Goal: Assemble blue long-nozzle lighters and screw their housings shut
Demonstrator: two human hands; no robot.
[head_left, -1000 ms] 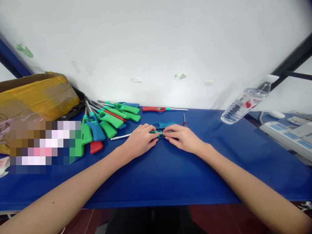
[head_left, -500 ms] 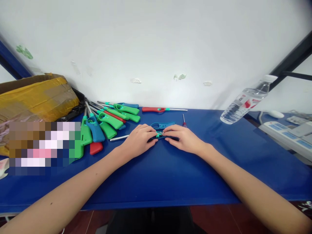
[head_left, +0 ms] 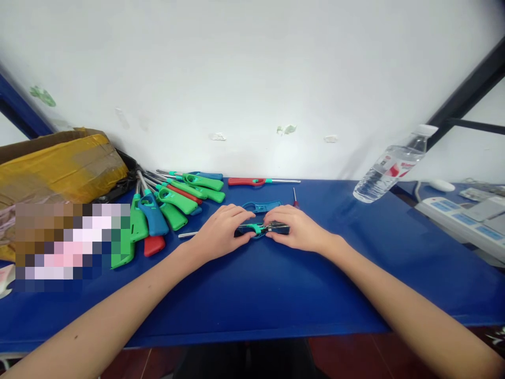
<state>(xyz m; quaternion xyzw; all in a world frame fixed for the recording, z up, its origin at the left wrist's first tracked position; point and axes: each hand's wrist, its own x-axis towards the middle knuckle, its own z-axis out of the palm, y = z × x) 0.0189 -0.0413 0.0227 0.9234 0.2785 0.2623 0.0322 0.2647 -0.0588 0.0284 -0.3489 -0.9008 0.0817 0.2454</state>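
Between my hands lies an opened blue gas lighter [head_left: 258,229], its inner parts and teal trigger showing. My left hand [head_left: 223,227] is closed around the front of its body, and the metal tube sticks out to the left beneath that hand. At the handle end my right hand [head_left: 294,226] pinches the lighter, with thumb and fingers near the silvery inner parts. Just behind lies a loose blue handle half [head_left: 262,206]. A small screwdriver [head_left: 295,199] with a dark red handle is behind my right hand.
Several green, blue and red lighters [head_left: 177,200] are piled at the left beside a taped cardboard box [head_left: 67,163]. One red lighter [head_left: 248,181] lies by the wall. A water bottle [head_left: 390,166] and a white power strip [head_left: 465,218] are at the right.
My fingers have shifted apart around the opened lighter, so more of its teal trigger and inside shows. The camera view has moved slightly.
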